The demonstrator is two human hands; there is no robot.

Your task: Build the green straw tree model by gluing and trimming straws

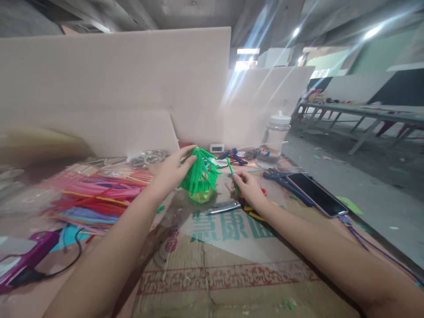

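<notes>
A small craft piece (pixel 200 176) stands on the table, its cone-shaped top covered in green pipe cleaners over a yellowish base. My left hand (pixel 186 161) grips it at the upper left, with the fingertips near its peak. To the right, my right hand (pixel 247 187) pinches a short green pipe cleaner (pixel 229 167) that points up and to the left, apart from the craft piece. Just below that hand lies a flat metal tool (pixel 225 207), perhaps a blade. Beside it are yellow pieces (pixel 254 213), partly hidden by my right wrist.
Colourful pipe cleaners (pixel 99 194) are heaped at left, near a purple glue gun (pixel 33 256) with a cord. At right lie a phone (pixel 316 194) on a cable and a dark blue tool (pixel 288 185). A water bottle (pixel 273 139) and small clock (pixel 217 148) stand behind, before white boards (pixel 132 79).
</notes>
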